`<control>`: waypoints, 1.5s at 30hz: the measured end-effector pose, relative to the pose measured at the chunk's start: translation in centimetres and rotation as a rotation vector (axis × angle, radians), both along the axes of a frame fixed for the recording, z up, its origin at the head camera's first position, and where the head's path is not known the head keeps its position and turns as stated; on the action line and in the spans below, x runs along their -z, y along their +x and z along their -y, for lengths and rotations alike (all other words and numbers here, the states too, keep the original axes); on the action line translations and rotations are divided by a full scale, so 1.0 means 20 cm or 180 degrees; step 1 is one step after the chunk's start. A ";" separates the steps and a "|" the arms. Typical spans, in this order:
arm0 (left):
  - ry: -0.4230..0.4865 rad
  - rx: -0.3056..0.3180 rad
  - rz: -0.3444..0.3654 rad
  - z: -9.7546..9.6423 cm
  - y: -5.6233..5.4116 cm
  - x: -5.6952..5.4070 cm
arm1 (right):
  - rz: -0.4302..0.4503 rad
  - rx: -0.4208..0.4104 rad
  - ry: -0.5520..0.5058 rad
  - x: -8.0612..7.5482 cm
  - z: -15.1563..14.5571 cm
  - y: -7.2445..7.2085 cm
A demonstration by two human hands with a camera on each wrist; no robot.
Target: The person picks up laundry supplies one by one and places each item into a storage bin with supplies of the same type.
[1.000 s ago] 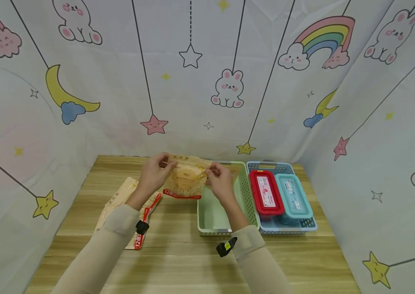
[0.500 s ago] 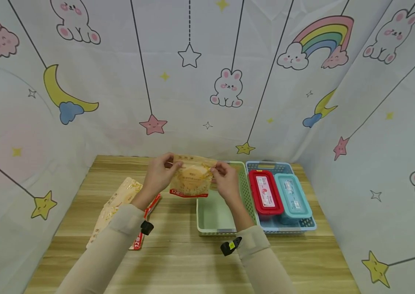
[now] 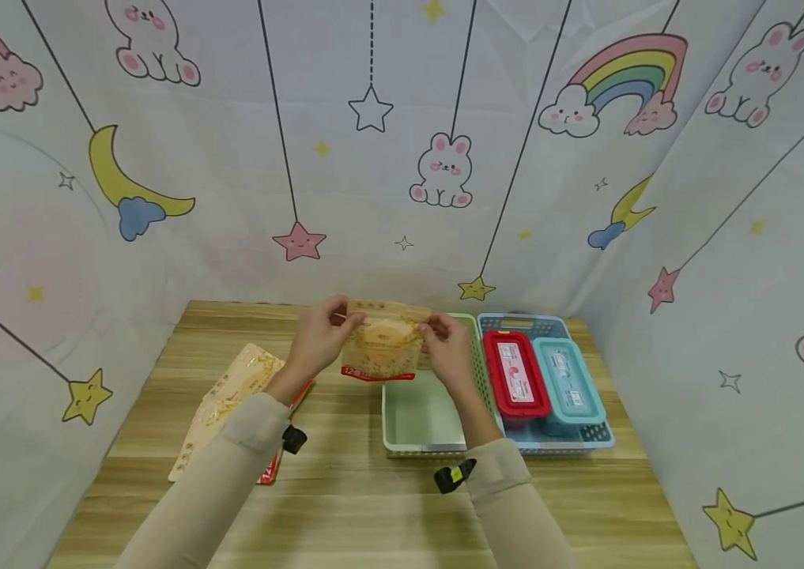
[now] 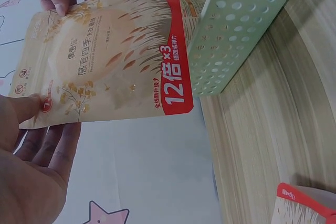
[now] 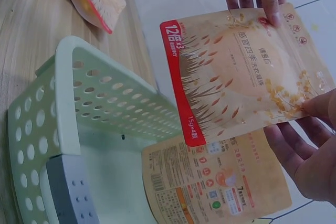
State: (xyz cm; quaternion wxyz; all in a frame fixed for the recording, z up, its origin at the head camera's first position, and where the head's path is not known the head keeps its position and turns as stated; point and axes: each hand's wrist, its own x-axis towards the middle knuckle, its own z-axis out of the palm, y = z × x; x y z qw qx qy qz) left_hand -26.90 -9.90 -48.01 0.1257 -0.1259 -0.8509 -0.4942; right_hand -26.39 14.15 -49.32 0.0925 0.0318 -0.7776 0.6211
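Both hands hold up a beige laundry pod pouch (image 3: pixel 383 348) with a red bottom band. My left hand (image 3: pixel 316 336) pinches its upper left edge, thumb on the printed front and fingers behind. At the opposite edge my right hand (image 3: pixel 450 348) pinches it the same way. The pouch hangs upright, overlapping the back left part of a green perforated basket (image 3: pixel 423 415) in the head view. Inside that basket a similar pouch (image 5: pixel 226 182) leans with its printed back showing. More beige pouches (image 3: pixel 241 375) lie overlapped on the table at left, partly hidden by my left forearm.
A blue basket (image 3: pixel 590 438) stands against the green one's right side. It holds a red-lidded box (image 3: pixel 515 375) and a teal-lidded box (image 3: pixel 568 383). A printed white curtain (image 3: pixel 373 197) hangs behind the wooden table (image 3: pixel 345 506) and along both sides.
Both hands have shifted right together with the pouch, bringing it further over the green basket. More of the pouches at left shows. The baskets have stayed in place.
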 end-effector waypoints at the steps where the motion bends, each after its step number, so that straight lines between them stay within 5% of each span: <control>1: 0.0009 0.0002 0.0009 -0.01 0.00 0.00 | -0.0002 0.0003 0.0003 0.00 -0.01 0.00; 24: 0.0131 0.0088 0.0043 -0.17 -0.03 0.03 | 0.0157 0.0178 0.0170 -0.02 -0.18 0.00; 45: 0.0196 0.0257 0.0003 -0.29 -0.05 0.04 | 0.0004 0.0236 0.0168 0.00 -0.29 0.01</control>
